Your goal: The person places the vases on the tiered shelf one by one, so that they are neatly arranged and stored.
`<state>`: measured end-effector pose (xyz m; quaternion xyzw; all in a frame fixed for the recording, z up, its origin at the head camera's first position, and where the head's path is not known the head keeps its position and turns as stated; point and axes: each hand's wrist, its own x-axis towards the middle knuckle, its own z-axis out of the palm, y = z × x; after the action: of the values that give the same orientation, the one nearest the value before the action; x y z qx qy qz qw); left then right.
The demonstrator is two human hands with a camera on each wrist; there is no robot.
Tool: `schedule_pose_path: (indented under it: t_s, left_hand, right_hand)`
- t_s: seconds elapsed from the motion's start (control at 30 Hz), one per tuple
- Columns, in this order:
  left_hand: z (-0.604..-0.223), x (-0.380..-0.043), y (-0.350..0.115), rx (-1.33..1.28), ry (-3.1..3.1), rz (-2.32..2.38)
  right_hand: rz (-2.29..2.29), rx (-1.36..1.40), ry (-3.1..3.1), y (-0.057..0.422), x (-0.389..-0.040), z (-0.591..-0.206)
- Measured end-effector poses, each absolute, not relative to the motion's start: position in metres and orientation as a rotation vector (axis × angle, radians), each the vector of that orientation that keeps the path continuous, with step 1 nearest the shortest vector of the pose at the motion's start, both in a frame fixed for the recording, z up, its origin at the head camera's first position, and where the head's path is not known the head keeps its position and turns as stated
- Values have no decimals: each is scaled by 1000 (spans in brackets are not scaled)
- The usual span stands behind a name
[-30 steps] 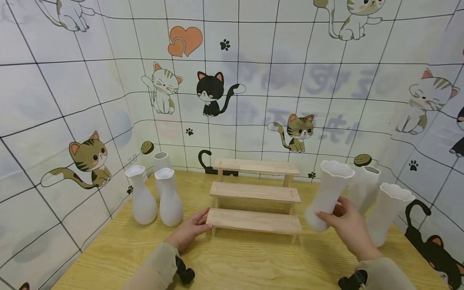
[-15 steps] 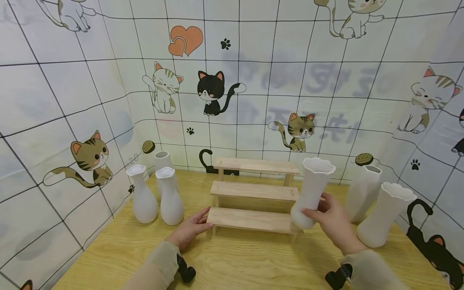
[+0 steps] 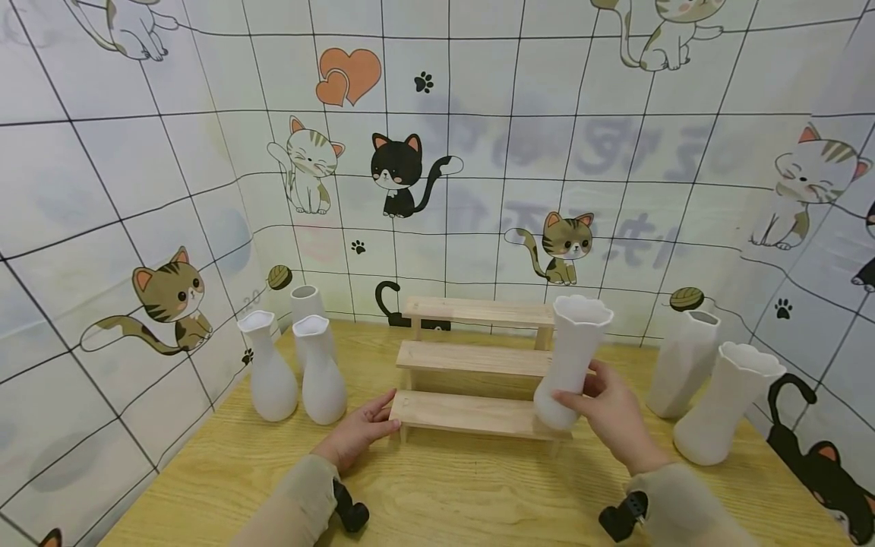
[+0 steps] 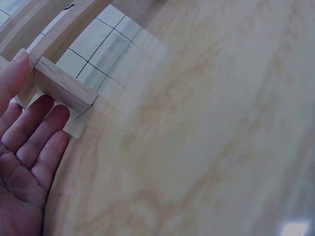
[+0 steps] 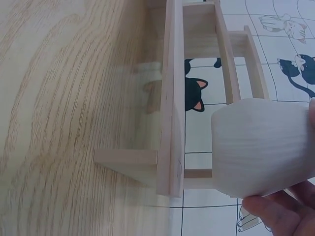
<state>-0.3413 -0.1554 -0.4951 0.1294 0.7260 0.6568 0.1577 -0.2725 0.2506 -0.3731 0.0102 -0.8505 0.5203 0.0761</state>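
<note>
My right hand holds a white vase with a wavy rim by its lower part, thumb in front. The vase is upright with a slight tilt, over the right end of the lowest step of a three-tier wooden stand. In the right wrist view, a gap shows between the vase's base and the step's board. My left hand touches the left end of that lowest step. In the left wrist view, its fingers lie loosely extended by the stand's leg.
Left of the stand are a slim-necked vase, a twisted vase and a partly hidden vase. To the right are an angular vase and another wavy-rimmed vase. A cat-print sheet hangs behind the wooden table.
My right hand has carried the wavy-rimmed vase leftward, from beside the stand to over the right end of its lowest step. The left hand has stayed in place.
</note>
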Motion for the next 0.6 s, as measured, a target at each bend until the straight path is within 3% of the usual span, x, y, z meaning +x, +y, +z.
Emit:
schedule_pose_path:
  t_s: [0.6]
  left_hand:
    - [-495, -340, -155, 384, 2079, 1867]
  right_hand:
    - [1630, 77, -2540, 235, -280, -376]
